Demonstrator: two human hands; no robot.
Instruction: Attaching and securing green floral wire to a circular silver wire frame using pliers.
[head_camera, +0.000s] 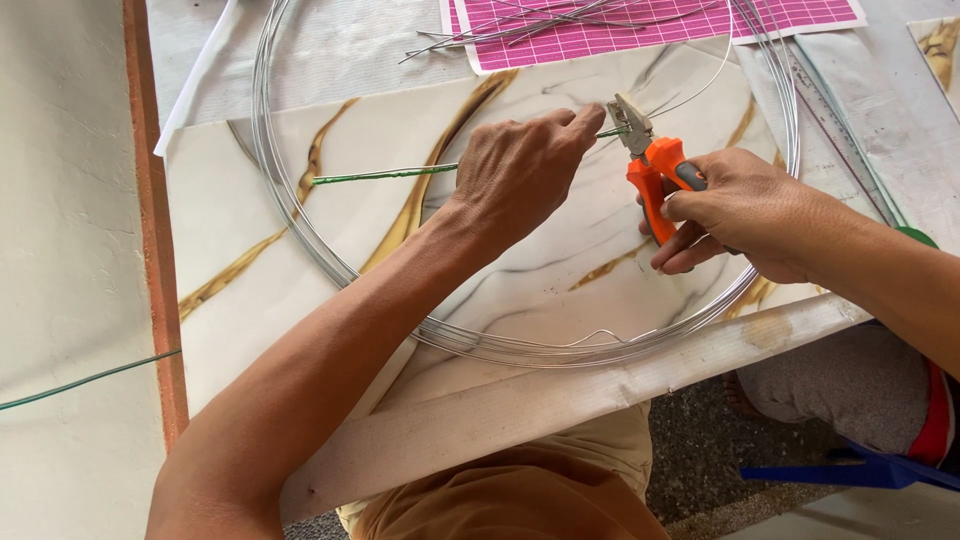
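Two bare forearms reach in from the bottom edge, the left one crossing from lower left with its elbow cut off by the frame, the right one entering from the right with only part of the arm showing. Nearest the viewer, tan cloth over the person's lap (520, 495) sits below the pale front edge of a marble-patterned board (300, 260) with gold veins. On that board lies a large coil of silver wire (300, 215), its top arc running out of view. Inside the coil, the left hand (520, 175) is closed in a pinch around a green-wrapped wire stem (385, 174); the fingers hide the stretch between the stem's visible length and its short tip near the tool. The right hand (735, 215) is wrapped tight around the orange handles of a pair of pliers (648, 160), whose grey nose meets the stem's tip; whether the nose bites the stem is hard to make out. Farther off, a pink gridded cutting mat (640, 35), cropped at the top, carries a loose bundle of cut wire lengths (530, 25). A clear ruler (840, 130) lies at the right.
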